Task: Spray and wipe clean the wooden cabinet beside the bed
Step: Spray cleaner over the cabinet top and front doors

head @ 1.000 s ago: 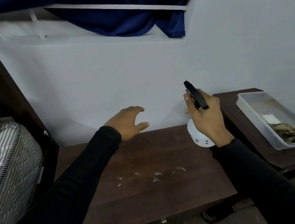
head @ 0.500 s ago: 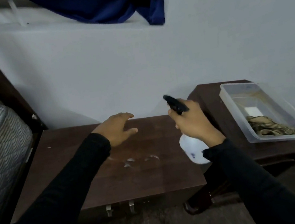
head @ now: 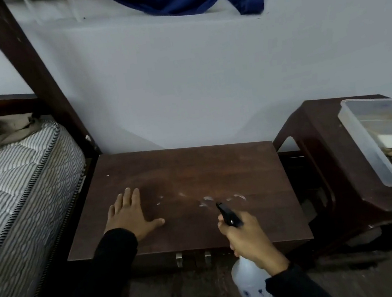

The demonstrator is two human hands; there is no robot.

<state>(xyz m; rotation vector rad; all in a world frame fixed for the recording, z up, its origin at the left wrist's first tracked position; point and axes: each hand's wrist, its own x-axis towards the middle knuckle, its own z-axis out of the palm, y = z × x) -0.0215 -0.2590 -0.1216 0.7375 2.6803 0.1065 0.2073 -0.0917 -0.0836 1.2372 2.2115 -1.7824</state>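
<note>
1. The wooden cabinet (head: 183, 175) sits dead centre of the frame, wedged between the bed (head: 14, 189) at the left and a darker side table (head: 332, 179) at the right, its back edge against the pale wall. The top is a broad rectangle running left to right.

2. Right hand (head: 247, 235), lower centre-right, is wrapped tight around the neck of the spray bottle (head: 252, 289). The black nozzle (head: 227, 213) points up-frame and slightly left, straight over the cabinet's front edge toward the middle of the top.

3. That is the relation that counts: the cabinet top lies directly ahead of the nozzle, and the pale droplets (head: 207, 201) sit just beyond its tip. My read is that we are in the spraying step, and the left half looks dry.

4. Left hand (head: 130, 214), centre-left, lies palm down on the wood, fingers spread and holding nothing. It is the nearer hand to the unsprayed left portion.

5. Textures: the top is dark, smooth, faintly glossy wood grain with a dusty haze; the bottle is translucent white plastic, rounded, with small blue marks.

6. No cloth in either hand. A clear plastic tub (head: 379, 137) at the right edge holds crumpled fabric, possibly the wiping rag, though I cannot be sure.
</note>
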